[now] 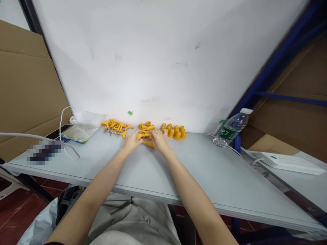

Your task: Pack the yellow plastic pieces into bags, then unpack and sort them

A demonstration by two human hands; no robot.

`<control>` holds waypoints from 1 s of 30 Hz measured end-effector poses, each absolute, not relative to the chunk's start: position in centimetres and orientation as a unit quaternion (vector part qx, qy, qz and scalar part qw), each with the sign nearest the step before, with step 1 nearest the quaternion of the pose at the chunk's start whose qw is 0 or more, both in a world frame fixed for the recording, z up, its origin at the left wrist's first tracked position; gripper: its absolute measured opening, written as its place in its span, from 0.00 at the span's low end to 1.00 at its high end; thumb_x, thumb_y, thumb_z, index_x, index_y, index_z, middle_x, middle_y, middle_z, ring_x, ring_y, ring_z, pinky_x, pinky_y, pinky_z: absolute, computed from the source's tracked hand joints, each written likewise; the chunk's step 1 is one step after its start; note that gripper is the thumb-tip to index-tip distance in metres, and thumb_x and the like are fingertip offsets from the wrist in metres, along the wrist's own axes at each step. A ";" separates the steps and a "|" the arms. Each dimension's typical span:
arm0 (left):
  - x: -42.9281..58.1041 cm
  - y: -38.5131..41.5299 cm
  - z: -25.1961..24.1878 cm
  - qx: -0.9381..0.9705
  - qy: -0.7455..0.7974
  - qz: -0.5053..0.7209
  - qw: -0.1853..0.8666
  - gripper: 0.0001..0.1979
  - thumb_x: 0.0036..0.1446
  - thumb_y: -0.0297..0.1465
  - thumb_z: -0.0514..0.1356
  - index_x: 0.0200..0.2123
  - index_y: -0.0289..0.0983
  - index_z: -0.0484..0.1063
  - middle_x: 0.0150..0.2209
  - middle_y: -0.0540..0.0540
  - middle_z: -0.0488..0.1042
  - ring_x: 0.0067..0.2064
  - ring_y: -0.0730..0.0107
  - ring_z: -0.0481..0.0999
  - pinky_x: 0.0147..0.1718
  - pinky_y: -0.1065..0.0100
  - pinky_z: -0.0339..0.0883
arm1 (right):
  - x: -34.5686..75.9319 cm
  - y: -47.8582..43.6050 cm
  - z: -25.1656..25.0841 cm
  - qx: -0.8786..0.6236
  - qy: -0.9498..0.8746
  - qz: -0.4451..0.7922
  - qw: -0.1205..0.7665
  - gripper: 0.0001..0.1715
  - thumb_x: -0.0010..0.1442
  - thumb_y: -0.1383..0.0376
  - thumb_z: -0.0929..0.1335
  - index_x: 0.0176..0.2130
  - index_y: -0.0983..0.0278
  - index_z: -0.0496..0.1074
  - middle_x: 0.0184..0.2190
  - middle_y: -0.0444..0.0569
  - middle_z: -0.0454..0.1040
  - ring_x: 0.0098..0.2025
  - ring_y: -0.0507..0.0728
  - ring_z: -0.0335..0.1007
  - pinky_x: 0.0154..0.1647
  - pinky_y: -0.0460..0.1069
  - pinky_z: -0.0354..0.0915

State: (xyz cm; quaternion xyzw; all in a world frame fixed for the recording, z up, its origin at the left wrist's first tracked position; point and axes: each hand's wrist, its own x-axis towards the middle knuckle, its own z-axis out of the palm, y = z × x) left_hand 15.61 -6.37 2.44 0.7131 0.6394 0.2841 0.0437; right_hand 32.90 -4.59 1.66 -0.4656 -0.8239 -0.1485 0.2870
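Note:
My left hand (132,141) and my right hand (159,139) meet over the middle of the table. Between them is a yellow plastic piece (144,135) with a rounded knob end; the fingers of both hands close on it, the left at the knob and the right at the other end. Just behind lies a yellow tube-shaped piece (149,128). A flat yellow piece (148,145) lies below the hands, partly covered by the right one. To the right stand several yellow cup-shaped pieces (177,135). On the left, branching yellow pieces (118,125) with ball chains lie in a heap.
A clear plastic bag (83,131) and white cable (60,126) lie at the left. A water bottle (232,127) leans at the right, near a white power strip (288,162). A white panel (163,68) rises behind the grey table (204,177).

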 end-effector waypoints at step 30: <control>14.8 -5.8 2.4 0.693 0.652 0.300 0.075 0.15 0.56 0.36 0.59 0.47 0.43 0.74 0.27 0.48 0.75 0.35 0.60 0.76 0.34 0.67 0.63 | 33.7 -3.9 1.2 -0.530 -0.762 -0.188 0.320 0.12 0.62 0.72 0.60 0.43 0.62 0.68 0.40 0.54 0.75 0.46 0.64 0.66 0.55 0.61 0.48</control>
